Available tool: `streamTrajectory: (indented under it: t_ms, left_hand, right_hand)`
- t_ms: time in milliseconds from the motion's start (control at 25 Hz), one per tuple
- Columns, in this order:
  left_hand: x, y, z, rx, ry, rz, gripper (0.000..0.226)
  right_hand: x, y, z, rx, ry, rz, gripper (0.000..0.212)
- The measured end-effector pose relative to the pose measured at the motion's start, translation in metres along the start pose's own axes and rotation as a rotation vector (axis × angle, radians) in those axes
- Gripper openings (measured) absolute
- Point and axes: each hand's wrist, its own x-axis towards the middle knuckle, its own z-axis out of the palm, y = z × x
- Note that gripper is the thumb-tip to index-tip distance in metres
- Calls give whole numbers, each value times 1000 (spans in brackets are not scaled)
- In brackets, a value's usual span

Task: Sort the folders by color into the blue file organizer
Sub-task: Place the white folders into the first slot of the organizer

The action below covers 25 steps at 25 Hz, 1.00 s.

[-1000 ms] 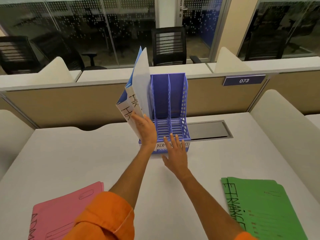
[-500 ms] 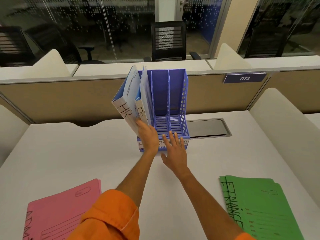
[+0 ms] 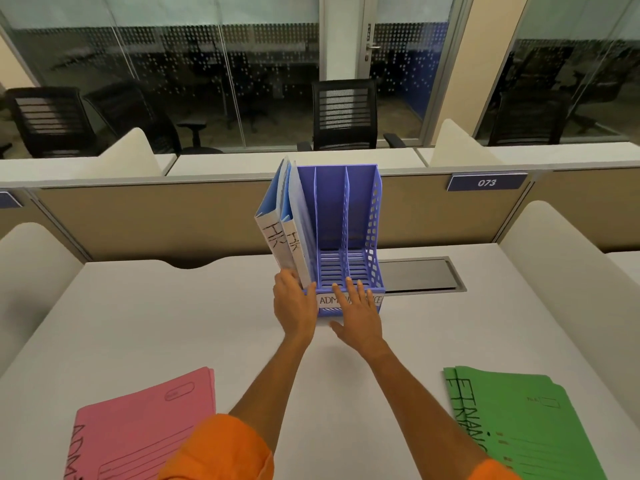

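Note:
The blue file organizer (image 3: 360,209) stands upright at the far middle of the white desk (image 3: 173,323). Two blue folders marked HR (image 3: 277,220) stand in its left slot, leaning left. My left hand (image 3: 294,306) presses against their lower front edges with its fingers together. Laid flat and open, my right hand (image 3: 356,317) rests on the organizer's front label. The middle and right slots hold nothing. Pink folders (image 3: 138,427) lie at the near left. Green folders (image 3: 519,424) lie at the near right.
A grey cable hatch (image 3: 419,275) is set into the desk right of the organizer. Beige partition walls (image 3: 173,220) border the desk behind and at both sides. Black office chairs (image 3: 343,116) stand beyond the partition by glass walls.
The blue folders have dropped lower into the left slot and stand more upright. My left hand followed them down. My right hand stayed on the organizer's front.

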Motion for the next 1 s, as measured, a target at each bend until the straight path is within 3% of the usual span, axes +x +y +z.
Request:
streamTrajectory:
  t_ms: [120, 320, 480, 680, 1000]
  left_hand:
    - [-12, -9, -14, 269, -109, 71, 56]
    - [-43, -25, -39, 464, -283, 138, 69]
    - [-67, -41, -60, 583, -301, 179, 69]
    - [-99, -60, -80, 704, -317, 185, 68]
    - [-129, -61, -85, 683, -339, 204, 68]
  right_hand:
    - [-9, -7, -14, 24, 40, 10, 82]
    - [-35, -27, -24, 47, 100, 26, 78]
    - [-68, -36, -23, 21, 108, 25, 80]
    - [-108, -42, -11, -38, 62, 72, 81]
    - [-138, -43, -13, -53, 40, 92, 79]
